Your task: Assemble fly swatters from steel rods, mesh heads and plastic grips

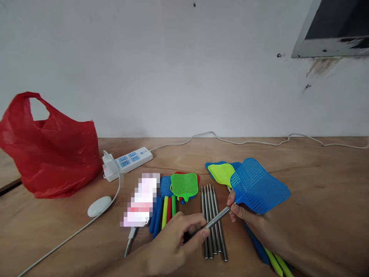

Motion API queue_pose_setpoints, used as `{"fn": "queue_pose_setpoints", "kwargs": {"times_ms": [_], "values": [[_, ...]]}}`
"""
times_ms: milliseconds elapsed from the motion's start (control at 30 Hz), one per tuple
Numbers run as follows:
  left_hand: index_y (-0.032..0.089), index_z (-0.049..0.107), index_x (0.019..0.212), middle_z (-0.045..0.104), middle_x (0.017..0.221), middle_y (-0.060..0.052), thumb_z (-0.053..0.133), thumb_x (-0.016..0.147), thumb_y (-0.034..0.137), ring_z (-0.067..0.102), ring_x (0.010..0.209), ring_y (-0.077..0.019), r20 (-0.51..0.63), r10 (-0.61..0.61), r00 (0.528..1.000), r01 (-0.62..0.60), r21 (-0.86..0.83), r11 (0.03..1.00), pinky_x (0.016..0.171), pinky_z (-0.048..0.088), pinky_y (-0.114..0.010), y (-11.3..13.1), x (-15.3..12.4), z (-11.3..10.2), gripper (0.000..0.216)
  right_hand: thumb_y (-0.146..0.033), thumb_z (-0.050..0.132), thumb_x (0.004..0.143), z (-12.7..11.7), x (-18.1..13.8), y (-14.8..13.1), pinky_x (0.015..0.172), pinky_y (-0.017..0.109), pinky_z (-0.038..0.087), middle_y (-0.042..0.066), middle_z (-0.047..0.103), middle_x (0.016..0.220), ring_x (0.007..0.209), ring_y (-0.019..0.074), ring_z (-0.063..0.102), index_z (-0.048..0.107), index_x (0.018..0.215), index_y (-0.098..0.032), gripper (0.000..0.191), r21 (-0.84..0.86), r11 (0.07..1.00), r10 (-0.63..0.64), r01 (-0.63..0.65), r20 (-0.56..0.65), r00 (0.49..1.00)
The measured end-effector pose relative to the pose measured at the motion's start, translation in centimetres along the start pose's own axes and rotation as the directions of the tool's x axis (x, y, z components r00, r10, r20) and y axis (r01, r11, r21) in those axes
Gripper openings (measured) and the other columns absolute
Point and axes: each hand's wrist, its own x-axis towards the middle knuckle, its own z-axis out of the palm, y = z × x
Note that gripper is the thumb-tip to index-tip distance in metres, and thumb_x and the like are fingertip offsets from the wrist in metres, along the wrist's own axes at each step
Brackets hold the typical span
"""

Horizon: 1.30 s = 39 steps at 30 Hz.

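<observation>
The blue flap (258,187) is held above the surface (325,234), on the right. Where it meets the rod (217,218), a pinch is made by the right hand (246,216). The rod's left part is pinched by the left hand (173,241), perhaps so it is kept steady. Spare rods (214,240) are lined up below, probably for easy picking.

I can't read the pixelated screen (141,202); my right forearm (279,236) partly hides some handles (256,243), and the left edge crops the red bag (57,154).
</observation>
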Motion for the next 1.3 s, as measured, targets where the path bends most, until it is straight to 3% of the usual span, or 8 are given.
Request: {"fn": "queue_pose_setpoints", "kwargs": {"times_ms": [133,367,633,800,967,1067,1167,1300], "values": [[0.020,0.046,0.074,0.034,0.061,0.007,0.042,0.102,0.044,0.034,0.058,-0.0116,-0.023,0.012,1.000,-0.012,-0.006,1.000,0.059,0.027,-0.026,-0.3,0.0,0.2,0.037,-0.045,0.073,0.080,-0.3,0.1,0.2,0.069,0.037,0.049,0.003,0.067,0.069,0.067,0.0235,0.062,0.073,0.084,-0.031,0.015,-0.029,0.998,0.061,-0.059,0.058,0.996],[0.021,0.047,0.075,0.036,0.063,0.006,0.041,0.102,0.044,0.036,0.060,-0.0122,-0.044,0.030,0.999,-0.029,0.029,0.999,0.059,0.028,-0.025,-0.2,-0.3,0.3,0.036,-0.050,0.072,0.080,0.7,-0.1,-0.6,0.067,0.036,0.054,0.003,0.069,0.073,0.069,0.0225,0.065,0.071,0.091,-0.030,0.023,0.100,0.988,0.104,-0.114,0.101,0.989],[0.021,0.036,0.072,0.036,0.064,0.005,0.034,0.103,0.040,0.035,0.060,-0.0132,0.021,0.021,1.000,-0.023,0.087,0.996,0.058,0.028,-0.027,1.3,-0.3,-0.3,0.036,-0.049,0.076,0.078,2.1,-0.1,-1.5,0.055,0.027,0.047,0.000,0.062,0.065,0.059,0.0151,0.056,0.070,0.078,-0.025,0.025,0.134,0.982,0.129,-0.132,0.033,0.991],[0.021,0.038,0.071,0.032,0.065,0.005,0.033,0.102,0.049,0.034,0.061,-0.0129,0.025,-0.065,0.998,0.066,-0.026,0.997,0.056,0.028,-0.025,1.1,-1.2,-1.0,0.042,-0.047,0.089,0.060,-0.2,1.2,-2.6,0.049,0.025,0.043,-0.003,0.054,0.061,0.052,0.0116,0.046,0.068,0.069,-0.021,0.035,0.272,0.953,0.180,-0.136,-0.147,0.972],[0.021,0.040,0.072,0.033,0.064,0.005,0.034,0.102,0.050,0.034,0.060,-0.0131,0.041,-0.083,0.996,0.082,0.008,0.997,0.054,0.027,-0.025,0.7,-2.2,-1.0,0.042,-0.047,0.091,0.058,-1.8,1.6,-3.2,0.051,0.023,0.044,-0.003,0.056,0.060,0.054,0.0100,0.047,0.069,0.070,-0.019,0.038,0.289,0.945,0.218,-0.155,-0.200,0.955],[0.021,0.041,0.072,0.035,0.064,0.005,0.035,0.102,0.048,0.035,0.060,-0.0132,0.024,-0.051,0.998,0.050,0.036,0.998,0.055,0.026,-0.026,1.3,-1.5,-1.1,0.041,-0.048,0.091,0.059,-0.6,1.1,-3.1,0.053,0.024,0.046,-0.001,0.061,0.065,0.056,0.0106,0.052,0.070,0.070,-0.019,0.037,0.264,0.949,0.218,-0.173,-0.152,0.964],[0.020,0.042,0.072,0.036,0.064,0.005,0.036,0.102,0.045,0.034,0.060,-0.0130,0.021,-0.035,0.999,0.034,0.042,0.999,0.055,0.026,-0.026,1.9,-0.6,-1.3,0.040,-0.051,0.087,0.063,1.2,0.6,-3.0,0.053,0.027,0.048,0.001,0.064,0.066,0.059,0.0146,0.058,0.073,0.077,-0.019,0.037,0.219,0.947,0.241,-0.235,-0.003,0.970],[0.020,0.043,0.071,0.034,0.063,0.006,0.036,0.102,0.045,0.031,0.057,-0.0122,0.006,-0.031,0.999,0.031,0.015,0.999,0.053,0.023,-0.026,1.9,-0.1,-1.1,0.041,-0.051,0.084,0.068,2.6,0.1,-2.7,0.058,0.029,0.050,0.002,0.067,0.069,0.064,0.0163,0.062,0.074,0.082,-0.020,0.036,0.237,0.945,0.228,-0.224,0.014,0.974]]}}
